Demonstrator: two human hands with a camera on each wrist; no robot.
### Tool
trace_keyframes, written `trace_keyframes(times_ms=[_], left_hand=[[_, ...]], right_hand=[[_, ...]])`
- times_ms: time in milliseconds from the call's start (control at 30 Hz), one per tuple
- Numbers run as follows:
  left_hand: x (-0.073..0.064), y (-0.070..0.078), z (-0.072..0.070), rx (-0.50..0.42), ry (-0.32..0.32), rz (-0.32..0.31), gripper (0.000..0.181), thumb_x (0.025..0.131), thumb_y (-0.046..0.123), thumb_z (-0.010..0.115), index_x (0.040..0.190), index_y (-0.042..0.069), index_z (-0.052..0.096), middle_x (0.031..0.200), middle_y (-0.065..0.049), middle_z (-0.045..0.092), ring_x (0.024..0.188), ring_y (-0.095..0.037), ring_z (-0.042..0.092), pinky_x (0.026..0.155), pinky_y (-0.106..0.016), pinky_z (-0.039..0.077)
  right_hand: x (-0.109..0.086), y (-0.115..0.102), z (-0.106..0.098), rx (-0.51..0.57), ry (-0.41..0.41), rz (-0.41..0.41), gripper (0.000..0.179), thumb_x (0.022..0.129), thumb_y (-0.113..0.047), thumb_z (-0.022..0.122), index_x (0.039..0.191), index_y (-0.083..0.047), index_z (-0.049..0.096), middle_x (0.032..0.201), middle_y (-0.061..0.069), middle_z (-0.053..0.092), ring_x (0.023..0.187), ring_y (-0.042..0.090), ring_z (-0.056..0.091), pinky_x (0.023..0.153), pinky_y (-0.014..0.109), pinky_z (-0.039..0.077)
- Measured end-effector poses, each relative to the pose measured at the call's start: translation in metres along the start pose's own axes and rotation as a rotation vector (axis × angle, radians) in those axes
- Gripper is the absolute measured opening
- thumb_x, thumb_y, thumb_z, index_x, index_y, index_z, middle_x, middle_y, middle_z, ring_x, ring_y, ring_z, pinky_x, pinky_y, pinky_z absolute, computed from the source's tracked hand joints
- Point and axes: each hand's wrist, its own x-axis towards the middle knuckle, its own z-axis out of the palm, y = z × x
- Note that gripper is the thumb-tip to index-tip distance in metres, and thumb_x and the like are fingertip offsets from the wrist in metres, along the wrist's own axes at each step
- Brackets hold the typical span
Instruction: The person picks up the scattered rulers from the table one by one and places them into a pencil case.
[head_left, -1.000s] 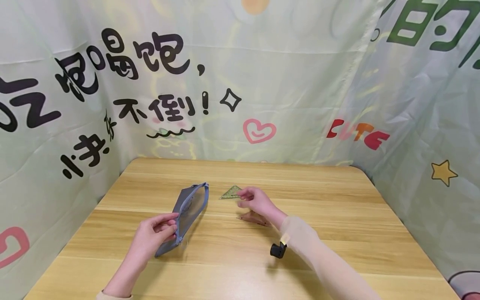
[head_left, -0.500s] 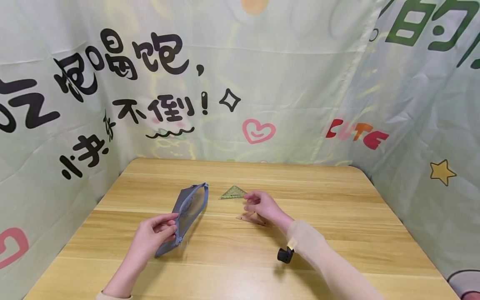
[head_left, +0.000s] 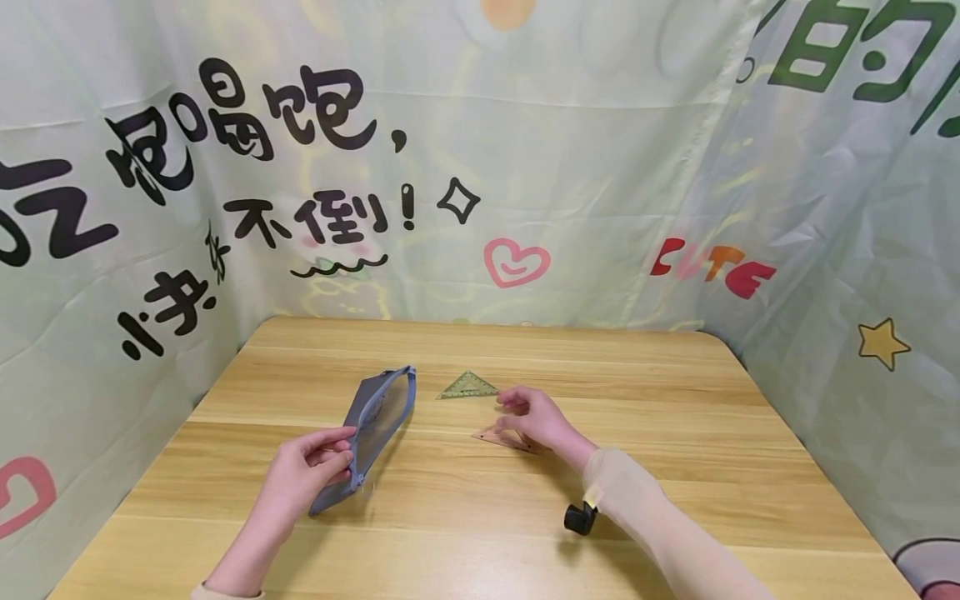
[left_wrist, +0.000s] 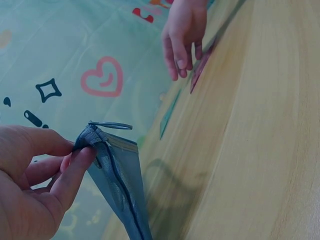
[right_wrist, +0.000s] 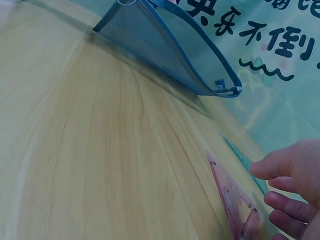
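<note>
My left hand [head_left: 302,465] pinches the upper edge of a blue-grey zip pouch [head_left: 388,427] between thumb and fingers. The pouch stands tilted on the table, its zipped mouth parted and facing right. To its right lies a green transparent set square [head_left: 454,392]. A pink transparent set square [right_wrist: 226,189] rests nearer, partly covered by my right hand [head_left: 538,419] in the head view. That hand hovers over the pink piece with fingers loosely bent and nothing between them. Its fingertips overlap the green set square's right corner there.
The wooden table [head_left: 675,400] extends around these things, with printed cloth walls [head_left: 600,167] at the back and sides. A small black camera [head_left: 580,518] sticks out from the right wrist, low over the table.
My right hand has drawn back slightly to the right and nearer, uncovering more of the green set square. The left hand and pouch have stayed put.
</note>
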Motion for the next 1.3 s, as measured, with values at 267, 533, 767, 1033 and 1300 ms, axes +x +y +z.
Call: trace_keyframes(times_ms=[267, 533, 767, 1033, 1300], left_hand=[[0.0, 0.0, 0.0, -0.002, 0.0, -0.004, 0.04, 0.091, -0.002, 0.064, 0.13, -0.007, 0.059, 0.1, -0.008, 0.065, 0.078, -0.002, 0.064, 0.073, -0.021, 0.062], [0.0, -0.001, 0.0, -0.005, -0.002, -0.01, 0.04, 0.091, -0.003, 0.064, 0.13, -0.007, 0.059, 0.1, -0.008, 0.064, 0.079, -0.002, 0.065, 0.074, -0.021, 0.062], [0.0, -0.001, 0.0, -0.005, 0.0, -0.01, 0.04, 0.091, -0.003, 0.064, 0.13, -0.007, 0.059, 0.1, -0.007, 0.065, 0.079, -0.002, 0.065, 0.074, -0.021, 0.062], [0.0, 0.0, 0.0, -0.007, -0.001, -0.007, 0.04, 0.091, -0.003, 0.064, 0.13, -0.007, 0.059, 0.1, -0.007, 0.064, 0.079, -0.002, 0.064, 0.074, -0.021, 0.062], [-0.001, 0.0, 0.0, -0.008, -0.002, -0.009, 0.04, 0.091, -0.002, 0.064, 0.13, -0.007, 0.059, 0.1, -0.007, 0.064, 0.079, -0.002, 0.064, 0.074, -0.021, 0.062]], right_hand=[[-0.003, 0.006, -0.002, -0.004, -0.003, -0.016, 0.037, 0.082, -0.01, 0.076, 0.117, -0.003, 0.066, 0.114, 0.011, 0.069, 0.104, 0.023, 0.062, 0.098, 0.042, 0.053], [-0.005, 0.011, -0.003, -0.012, -0.019, -0.033, 0.04, 0.082, -0.01, 0.076, 0.119, -0.001, 0.065, 0.116, 0.014, 0.068, 0.107, 0.027, 0.061, 0.102, 0.046, 0.05], [-0.005, 0.019, -0.006, -0.03, -0.07, -0.083, 0.047, 0.082, -0.011, 0.076, 0.125, 0.001, 0.061, 0.122, 0.017, 0.066, 0.113, 0.031, 0.059, 0.105, 0.049, 0.048], [-0.01, 0.028, -0.012, -0.104, -0.126, -0.205, 0.059, 0.083, -0.022, 0.079, 0.13, 0.003, 0.055, 0.129, 0.018, 0.061, 0.119, 0.033, 0.054, 0.107, 0.05, 0.045], [-0.014, 0.03, -0.014, -0.181, -0.136, -0.229, 0.067, 0.079, -0.029, 0.081, 0.133, 0.001, 0.054, 0.128, 0.017, 0.053, 0.117, 0.029, 0.051, 0.107, 0.049, 0.045]])
